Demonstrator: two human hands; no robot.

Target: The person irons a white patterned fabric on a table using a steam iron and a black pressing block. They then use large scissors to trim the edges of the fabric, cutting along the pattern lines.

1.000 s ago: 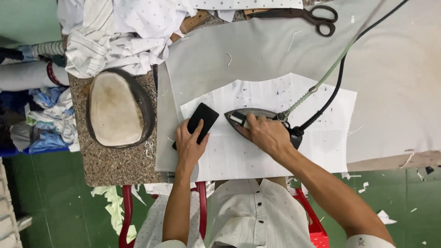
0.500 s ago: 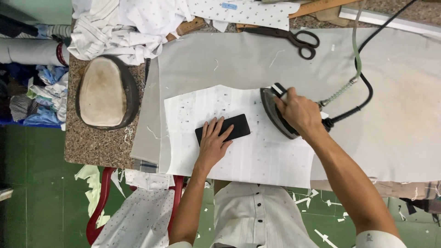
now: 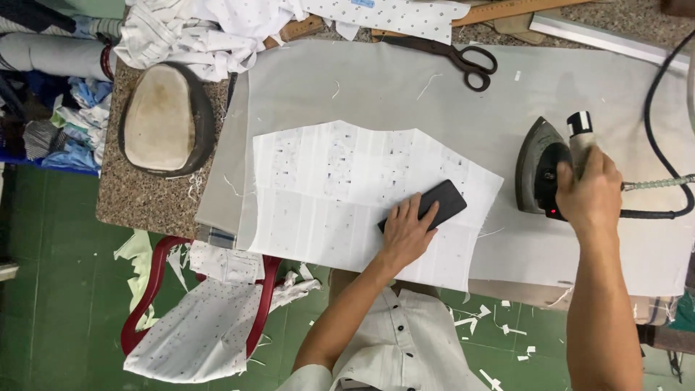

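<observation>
Off the cloth piece [image 3: 326,195] now: right hand [image 3: 590,192] fingers gripping iron [image 3: 543,174], moved rightward; left hand [image 3: 405,235] fingers flat, open, pressing black block [image 3: 434,203]

Hands: two, a left hand [image 3: 407,235] and a right hand [image 3: 592,190].
Irons: one iron [image 3: 544,168], under the right hand.
Black blocks: one black block [image 3: 434,203], under the left hand's fingers.
Printed fabric pieces: one fabric piece [image 3: 340,185] flat beneath the left hand.
Scissors: one pair of scissors [image 3: 452,58], beyond both hands.
Oval pads: one oval pad [image 3: 161,118], far left of the left hand.
</observation>
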